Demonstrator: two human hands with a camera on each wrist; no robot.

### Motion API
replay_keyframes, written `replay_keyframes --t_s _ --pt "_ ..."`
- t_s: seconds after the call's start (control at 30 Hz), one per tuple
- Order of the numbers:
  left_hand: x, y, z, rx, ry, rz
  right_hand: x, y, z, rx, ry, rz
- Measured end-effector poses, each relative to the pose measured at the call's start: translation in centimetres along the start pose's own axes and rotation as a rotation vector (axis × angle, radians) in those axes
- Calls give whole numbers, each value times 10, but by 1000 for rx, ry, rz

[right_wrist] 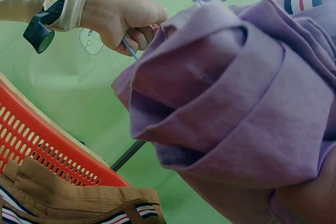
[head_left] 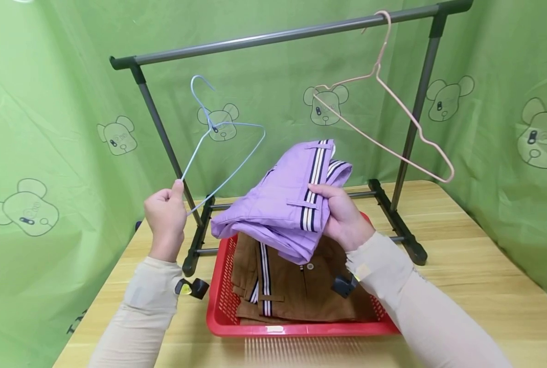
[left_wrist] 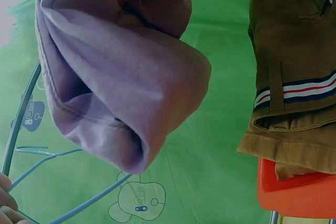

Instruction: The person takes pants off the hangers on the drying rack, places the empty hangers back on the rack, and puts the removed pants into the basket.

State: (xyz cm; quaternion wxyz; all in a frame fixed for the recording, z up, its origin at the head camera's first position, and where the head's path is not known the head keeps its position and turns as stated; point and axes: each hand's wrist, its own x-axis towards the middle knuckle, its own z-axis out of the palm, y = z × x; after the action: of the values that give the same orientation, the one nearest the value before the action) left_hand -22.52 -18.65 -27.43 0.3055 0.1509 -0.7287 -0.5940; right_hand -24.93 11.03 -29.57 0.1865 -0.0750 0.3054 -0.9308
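Observation:
My left hand (head_left: 166,217) grips a light blue wire hanger (head_left: 210,126) by one side, its hook pointing up. With my right hand (head_left: 344,217) I hold folded purple pants (head_left: 278,199) at the striped waistband, thumb on the front and the other fingers mostly hidden behind the cloth. The pants are bunched in the air above a red basket (head_left: 301,329), between my two hands. Their folded layers (right_wrist: 236,93) fill much of the right wrist view. Brown pants (head_left: 285,286) with a striped waistband lie folded in the basket.
A grey metal rack (head_left: 273,37) stands behind the basket on the wooden table (head_left: 476,286). From its bar, toward the right, hangs a bare pink hanger (head_left: 377,69). A green curtain (head_left: 264,92) with bear drawings encloses the back and sides.

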Motion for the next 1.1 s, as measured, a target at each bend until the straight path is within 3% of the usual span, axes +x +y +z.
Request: replay_keyframes --t_s 0.43,1.1 --pt "-3 7 -5 13 -19 -17 -8 8 -5 -43 -5 41" --pt "-2 19 -8 -1 3 32 -16 12 -4 -94 -14 90"
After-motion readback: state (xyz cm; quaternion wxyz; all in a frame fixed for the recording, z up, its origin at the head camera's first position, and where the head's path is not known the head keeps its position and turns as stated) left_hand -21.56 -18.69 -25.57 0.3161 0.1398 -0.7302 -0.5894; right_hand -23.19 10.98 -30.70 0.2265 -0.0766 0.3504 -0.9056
